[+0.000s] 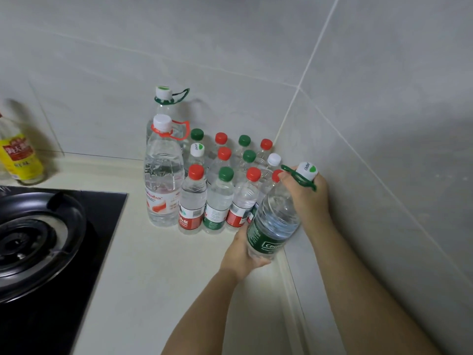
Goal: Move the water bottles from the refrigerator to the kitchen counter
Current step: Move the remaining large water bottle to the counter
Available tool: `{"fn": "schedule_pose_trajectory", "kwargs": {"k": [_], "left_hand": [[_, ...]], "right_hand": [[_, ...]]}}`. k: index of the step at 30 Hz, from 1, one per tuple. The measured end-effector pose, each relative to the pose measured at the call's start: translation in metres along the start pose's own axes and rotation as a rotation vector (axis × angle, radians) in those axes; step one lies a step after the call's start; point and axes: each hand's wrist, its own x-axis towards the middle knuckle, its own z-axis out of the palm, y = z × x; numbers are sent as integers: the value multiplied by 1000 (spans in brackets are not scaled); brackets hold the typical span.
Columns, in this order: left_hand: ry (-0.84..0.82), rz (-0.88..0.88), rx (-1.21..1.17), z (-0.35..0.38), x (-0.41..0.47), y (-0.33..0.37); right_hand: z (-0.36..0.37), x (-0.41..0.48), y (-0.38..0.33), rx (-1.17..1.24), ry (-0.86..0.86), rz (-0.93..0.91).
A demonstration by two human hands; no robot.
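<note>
Large green-labelled water bottle [273,219] tilted over the counter [153,265], beside perhaps a dozen small upright bottles [219,201] and two tall bottles [163,175].

Clear bottle [277,213], green label [266,242], white cap [307,171], red and green caps [196,171] on small bottles [218,201] beyond left hand [240,252], cream desk [158,265], black hob [102,216].

Bare counter [153,265] lies free between stove [51,239] and bottle cluster [220,180].
</note>
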Motion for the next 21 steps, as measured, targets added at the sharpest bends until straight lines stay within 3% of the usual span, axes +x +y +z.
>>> {"fn": "schedule_pose_trajectory", "kwargs": {"k": [7,12,21], "left_hand": [[-43,-36,37,-1,2,0],[204,-172,316,19,-19,8],[289,-199,370,27,-2,6]], "right_hand": [[3,0,0,35,51,-13],[1,-2,0,-1,55,-9],[5,13,0,2,7,19]]}}
